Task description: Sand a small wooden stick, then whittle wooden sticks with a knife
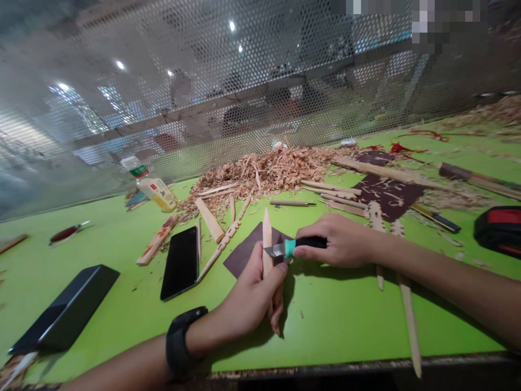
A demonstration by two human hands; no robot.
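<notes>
My left hand (pixel 254 293), with a dark watch on its wrist, is closed around a pale wooden stick (pixel 267 231) whose pointed end faces away from me. In my right hand (pixel 342 239) is a carving knife (pixel 311 242) with a black handle and a teal collar. Its blade lies across the stick, just above my left thumb. Beneath the stick is a dark sheet of sandpaper (pixel 246 250) on the green table. The lower part of the stick is hidden by my left hand.
A heap of wood shavings (pixel 260 168) lies at the back, before a perforated metal screen (pixel 244 81). Left are a phone (pixel 180 263), a plastic bottle (pixel 152 187) and a dark wedge-shaped object (pixel 67 307). Notched sticks (pixel 409 309) lie under my right forearm; a tape measure (pixel 499 231) is far right.
</notes>
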